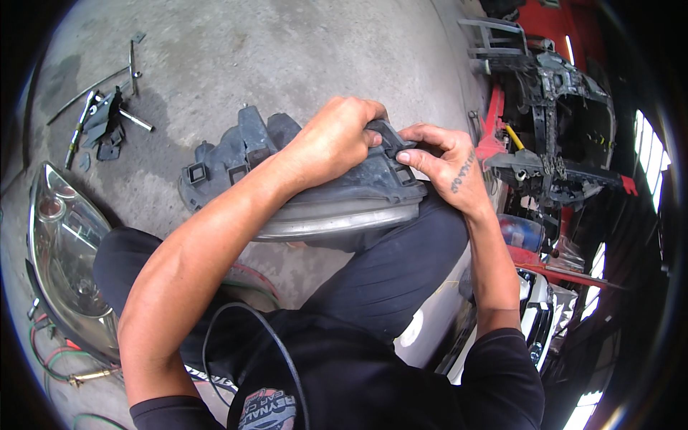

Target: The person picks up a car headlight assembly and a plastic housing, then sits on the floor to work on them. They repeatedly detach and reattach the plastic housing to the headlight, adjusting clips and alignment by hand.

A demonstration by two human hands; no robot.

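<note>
A car headlight rests across my lap, its dark grey plastic back turned up and its clear lens edge toward me. My left hand is closed on a black plastic bracket at the housing's right end. From the other side, my right hand pinches the same bracket between thumb and fingers. Square openings and mounting tabs show along the housing's left part. My left forearm covers some of its middle. Whether the bracket is fixed to the housing or loose, I cannot tell.
A second headlight lies at my left. Beyond it are ratchets and bars with broken black plastic pieces. Hoses with a brass torch lie at lower left. A stripped car frame and red metal stands are at right.
</note>
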